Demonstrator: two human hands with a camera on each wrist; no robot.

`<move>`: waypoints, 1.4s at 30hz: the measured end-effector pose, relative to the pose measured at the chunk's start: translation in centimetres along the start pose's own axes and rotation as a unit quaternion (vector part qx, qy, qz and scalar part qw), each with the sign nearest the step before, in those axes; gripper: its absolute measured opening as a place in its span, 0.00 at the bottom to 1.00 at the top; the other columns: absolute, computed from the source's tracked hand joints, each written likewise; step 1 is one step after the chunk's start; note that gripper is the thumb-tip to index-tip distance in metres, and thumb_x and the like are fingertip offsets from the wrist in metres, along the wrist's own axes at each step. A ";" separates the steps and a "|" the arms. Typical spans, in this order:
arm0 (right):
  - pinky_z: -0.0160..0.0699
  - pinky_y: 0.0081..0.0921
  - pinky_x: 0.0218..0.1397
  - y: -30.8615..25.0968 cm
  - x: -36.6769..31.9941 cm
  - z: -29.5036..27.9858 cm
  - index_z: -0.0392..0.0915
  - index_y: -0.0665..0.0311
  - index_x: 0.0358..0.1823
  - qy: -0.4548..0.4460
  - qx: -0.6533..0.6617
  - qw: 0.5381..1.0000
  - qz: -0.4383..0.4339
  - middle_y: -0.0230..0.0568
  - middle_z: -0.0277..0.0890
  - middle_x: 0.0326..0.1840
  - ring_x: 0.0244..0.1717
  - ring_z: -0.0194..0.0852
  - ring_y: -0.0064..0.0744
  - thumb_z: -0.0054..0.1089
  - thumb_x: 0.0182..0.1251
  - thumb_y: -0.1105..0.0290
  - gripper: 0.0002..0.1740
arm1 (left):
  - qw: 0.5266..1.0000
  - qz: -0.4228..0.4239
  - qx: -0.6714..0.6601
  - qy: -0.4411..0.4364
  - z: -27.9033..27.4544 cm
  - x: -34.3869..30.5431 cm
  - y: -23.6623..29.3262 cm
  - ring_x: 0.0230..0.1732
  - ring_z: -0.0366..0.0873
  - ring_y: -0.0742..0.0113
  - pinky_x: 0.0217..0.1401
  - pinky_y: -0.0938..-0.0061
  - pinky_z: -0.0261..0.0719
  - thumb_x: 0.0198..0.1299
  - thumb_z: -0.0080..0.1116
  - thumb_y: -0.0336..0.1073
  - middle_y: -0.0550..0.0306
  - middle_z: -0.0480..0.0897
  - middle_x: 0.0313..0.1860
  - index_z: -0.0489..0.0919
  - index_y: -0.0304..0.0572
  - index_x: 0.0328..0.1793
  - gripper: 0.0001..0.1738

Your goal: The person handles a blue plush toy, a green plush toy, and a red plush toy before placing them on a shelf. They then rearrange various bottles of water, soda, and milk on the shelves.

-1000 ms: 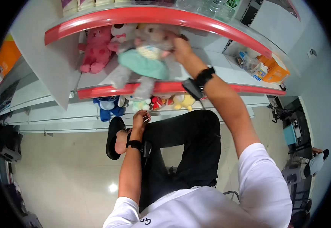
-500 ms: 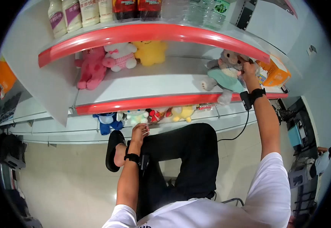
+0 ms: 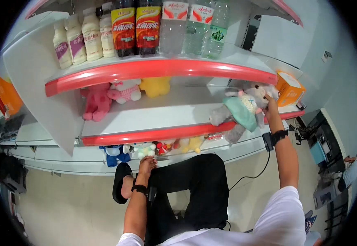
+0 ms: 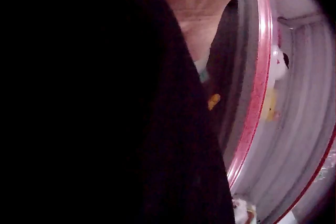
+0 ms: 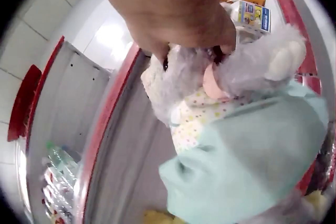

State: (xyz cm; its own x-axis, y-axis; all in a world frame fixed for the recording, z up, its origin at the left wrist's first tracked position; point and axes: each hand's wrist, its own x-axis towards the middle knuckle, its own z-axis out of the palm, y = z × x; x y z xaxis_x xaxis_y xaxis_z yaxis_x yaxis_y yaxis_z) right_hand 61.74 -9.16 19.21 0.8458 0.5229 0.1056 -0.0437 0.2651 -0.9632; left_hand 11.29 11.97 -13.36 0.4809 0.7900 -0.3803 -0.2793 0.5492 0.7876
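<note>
A grey plush toy (image 3: 245, 117) in a mint-green skirt lies at the right end of the middle shelf, its legs draped over the red front edge. My right hand (image 3: 272, 105) grips it at the head. In the right wrist view, the fingers of this right hand (image 5: 178, 19) press into the grey fur above a dotted top and a pink band. My left hand (image 3: 147, 166) rests by my bent knee, its fingers loosely curled and holding nothing. Dark trouser cloth (image 4: 115, 108) covers much of the left wrist view.
Pink (image 3: 97, 101), white (image 3: 126, 91) and yellow plush toys (image 3: 156, 87) sit at the shelf's left. An orange box (image 3: 290, 88) stands at its right end. Several bottles (image 3: 147, 35) line the shelf above. More plush toys, including a blue one (image 3: 116, 156), sit on the lower shelf.
My right hand has carried the grey plush toy from beside the pink and white ones to the shelf's right end. The head view has tilted up, showing more bottles. The left hand stays by the knee.
</note>
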 end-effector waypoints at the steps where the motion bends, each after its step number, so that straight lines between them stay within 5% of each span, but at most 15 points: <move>1: 0.78 0.34 0.50 -0.2 -0.8 -0.9 0.70 0.66 0.54 -0.021 0.050 0.999 0.001 0.44 0.76 0.48 0.47 0.77 0.39 0.57 0.61 0.65 0.22 | 1.000 -0.008 0.003 0.007 -0.1 0.0 0.0 0.33 0.80 0.60 0.34 0.69 0.79 0.59 0.49 0.31 0.53 0.79 0.32 0.75 0.40 0.45 0.09; 6: 0.74 0.37 0.59 -3.0 -7.3 -5.0 0.69 0.66 0.58 0.021 0.162 0.987 0.000 0.46 0.74 0.55 0.54 0.74 0.42 0.49 0.65 0.64 0.22 | 1.000 -0.008 -0.007 0.018 -0.7 0.7 -0.4 0.31 0.80 0.59 0.32 0.67 0.79 0.59 0.51 0.31 0.54 0.79 0.29 0.75 0.41 0.43 0.07; 10: 0.72 0.38 0.61 -8.7 -11.1 -7.9 0.68 0.68 0.59 0.062 0.163 0.982 -0.080 0.45 0.72 0.57 0.57 0.72 0.41 0.50 0.66 0.64 0.22 | 1.000 -0.012 -0.014 0.018 -0.4 0.4 -0.2 0.30 0.79 0.60 0.32 0.66 0.79 0.59 0.50 0.32 0.53 0.79 0.30 0.74 0.41 0.43 0.08; 15: 0.73 0.41 0.58 -16.9 -12.0 -6.2 0.66 0.68 0.57 -0.080 0.086 0.980 -0.163 0.47 0.70 0.57 0.58 0.70 0.43 0.48 0.68 0.69 0.18 | 1.000 -0.013 -0.006 0.001 -0.1 0.8 -0.6 0.31 0.78 0.60 0.32 0.67 0.79 0.57 0.50 0.31 0.53 0.78 0.31 0.73 0.41 0.45 0.09; 27: 0.72 0.35 0.56 -21.6 -1.0 8.0 0.68 0.67 0.52 -0.096 0.112 0.943 -0.299 0.40 0.72 0.47 0.49 0.71 0.35 0.50 0.66 0.76 0.14 | 1.000 -0.024 -0.008 0.004 1.0 0.4 -0.1 0.32 0.78 0.61 0.34 0.66 0.78 0.57 0.53 0.32 0.54 0.78 0.30 0.74 0.42 0.43 0.08; 37: 0.73 0.36 0.54 -22.0 6.6 11.3 0.63 0.69 0.58 -0.184 0.115 0.949 -0.230 0.47 0.71 0.52 0.53 0.71 0.42 0.48 0.63 0.81 0.21 | 1.000 -0.027 0.015 0.007 0.6 0.6 -0.3 0.40 0.78 0.57 0.43 0.62 0.79 0.59 0.50 0.33 0.50 0.78 0.38 0.74 0.39 0.48 0.12; 42: 0.71 0.34 0.54 -22.0 10.2 13.6 0.65 0.69 0.57 -0.160 0.066 0.960 -0.221 0.47 0.72 0.51 0.50 0.71 0.40 0.46 0.60 0.83 0.21 | 0.999 -0.029 0.020 -0.001 0.5 1.3 -1.1 0.34 0.79 0.60 0.36 0.66 0.78 0.59 0.51 0.32 0.53 0.79 0.32 0.74 0.43 0.45 0.09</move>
State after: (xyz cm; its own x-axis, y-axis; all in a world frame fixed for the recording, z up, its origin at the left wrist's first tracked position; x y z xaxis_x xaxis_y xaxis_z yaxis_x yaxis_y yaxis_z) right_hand 64.09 1.37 44.81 0.5912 0.5529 0.5872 0.1971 0.6069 -0.7699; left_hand 12.65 12.27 -14.54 0.4964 0.7563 -0.4261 -0.2176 0.5836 0.7824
